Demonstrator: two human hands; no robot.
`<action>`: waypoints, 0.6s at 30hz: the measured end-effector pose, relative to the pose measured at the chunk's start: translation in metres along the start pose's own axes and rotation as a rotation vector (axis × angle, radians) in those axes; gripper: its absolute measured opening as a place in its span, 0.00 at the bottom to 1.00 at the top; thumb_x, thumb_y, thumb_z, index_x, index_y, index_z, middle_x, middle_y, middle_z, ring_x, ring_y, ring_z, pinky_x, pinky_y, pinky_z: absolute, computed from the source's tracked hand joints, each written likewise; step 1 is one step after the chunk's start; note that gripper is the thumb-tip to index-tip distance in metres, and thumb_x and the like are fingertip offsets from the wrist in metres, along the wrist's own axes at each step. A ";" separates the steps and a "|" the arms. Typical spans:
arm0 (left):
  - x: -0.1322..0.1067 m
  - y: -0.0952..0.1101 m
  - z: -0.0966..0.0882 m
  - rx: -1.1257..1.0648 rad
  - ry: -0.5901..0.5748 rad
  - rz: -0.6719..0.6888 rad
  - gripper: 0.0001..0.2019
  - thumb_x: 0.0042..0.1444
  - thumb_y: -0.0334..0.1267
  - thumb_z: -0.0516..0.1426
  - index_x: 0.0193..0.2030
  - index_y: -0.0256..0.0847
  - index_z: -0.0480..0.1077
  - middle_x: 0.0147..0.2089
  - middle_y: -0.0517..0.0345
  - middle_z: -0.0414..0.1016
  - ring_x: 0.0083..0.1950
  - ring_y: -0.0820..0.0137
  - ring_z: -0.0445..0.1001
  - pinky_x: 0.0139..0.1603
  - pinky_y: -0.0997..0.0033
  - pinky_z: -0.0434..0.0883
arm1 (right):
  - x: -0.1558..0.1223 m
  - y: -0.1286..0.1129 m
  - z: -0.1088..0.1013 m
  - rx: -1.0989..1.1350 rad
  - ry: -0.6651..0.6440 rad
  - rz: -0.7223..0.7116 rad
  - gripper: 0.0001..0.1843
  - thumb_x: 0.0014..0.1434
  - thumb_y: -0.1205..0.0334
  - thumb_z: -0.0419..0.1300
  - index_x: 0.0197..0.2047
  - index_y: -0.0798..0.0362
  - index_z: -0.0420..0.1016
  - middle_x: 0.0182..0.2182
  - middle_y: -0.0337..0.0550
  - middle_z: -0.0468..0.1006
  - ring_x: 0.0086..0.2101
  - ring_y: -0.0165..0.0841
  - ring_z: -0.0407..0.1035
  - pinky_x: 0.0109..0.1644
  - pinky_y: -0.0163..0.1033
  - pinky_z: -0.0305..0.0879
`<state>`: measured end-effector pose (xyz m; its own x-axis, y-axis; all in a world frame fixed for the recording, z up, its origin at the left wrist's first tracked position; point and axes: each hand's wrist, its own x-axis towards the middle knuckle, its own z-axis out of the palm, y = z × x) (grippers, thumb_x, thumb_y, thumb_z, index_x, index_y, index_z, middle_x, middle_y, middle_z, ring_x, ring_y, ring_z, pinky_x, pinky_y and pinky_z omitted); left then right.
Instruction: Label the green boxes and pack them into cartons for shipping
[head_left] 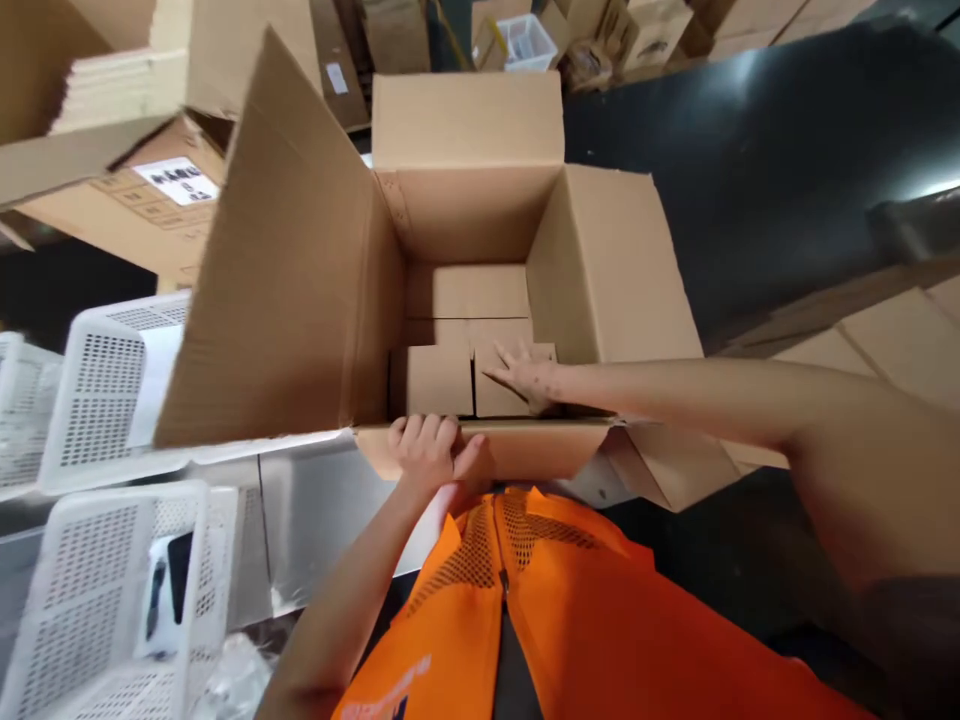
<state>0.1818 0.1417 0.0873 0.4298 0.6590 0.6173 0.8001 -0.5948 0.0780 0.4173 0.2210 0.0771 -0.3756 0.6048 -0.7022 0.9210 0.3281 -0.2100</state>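
A large open cardboard carton [300,280] stands in front of me with its flaps spread. Several small brown boxes [433,380] lie packed at its bottom. My right hand [525,378] reaches down inside, fingers stretched flat on the top of one small box at the near right. My left hand [429,452] is curled over the carton's near flap [540,448], gripping its edge. My orange mesh vest [540,600] shows below.
White perforated plastic baskets [105,400] stand at the left, one [112,600] holding dark items. A metal surface [315,510] lies under the carton. More cardboard boxes [150,200] pile at the back left. A dark conveyor belt [772,160] runs at the right.
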 end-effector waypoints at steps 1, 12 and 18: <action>0.000 0.000 -0.001 -0.018 -0.003 0.012 0.18 0.64 0.53 0.54 0.29 0.43 0.70 0.23 0.59 0.66 0.29 0.65 0.60 0.40 0.59 0.55 | 0.002 0.000 0.003 -0.008 -0.006 -0.003 0.73 0.36 0.75 0.73 0.78 0.34 0.41 0.77 0.51 0.23 0.69 0.80 0.28 0.56 0.83 0.59; -0.001 -0.001 -0.004 -0.074 -0.035 0.076 0.11 0.57 0.47 0.59 0.37 0.42 0.74 0.23 0.60 0.71 0.27 0.65 0.61 0.39 0.60 0.53 | 0.009 0.006 -0.005 -0.141 0.035 -0.075 0.79 0.28 0.74 0.81 0.77 0.35 0.46 0.76 0.59 0.36 0.66 0.74 0.51 0.56 0.70 0.71; -0.011 -0.006 0.000 -0.046 -0.059 0.072 0.10 0.57 0.48 0.61 0.36 0.44 0.74 0.24 0.58 0.72 0.28 0.65 0.63 0.41 0.60 0.54 | 0.002 -0.010 -0.021 -0.138 0.017 -0.056 0.79 0.27 0.76 0.81 0.77 0.39 0.46 0.76 0.63 0.40 0.66 0.74 0.51 0.53 0.71 0.71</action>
<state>0.1719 0.1382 0.0805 0.5104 0.6391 0.5753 0.7466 -0.6613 0.0723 0.4052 0.2347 0.0920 -0.4286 0.5946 -0.6802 0.8762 0.4573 -0.1523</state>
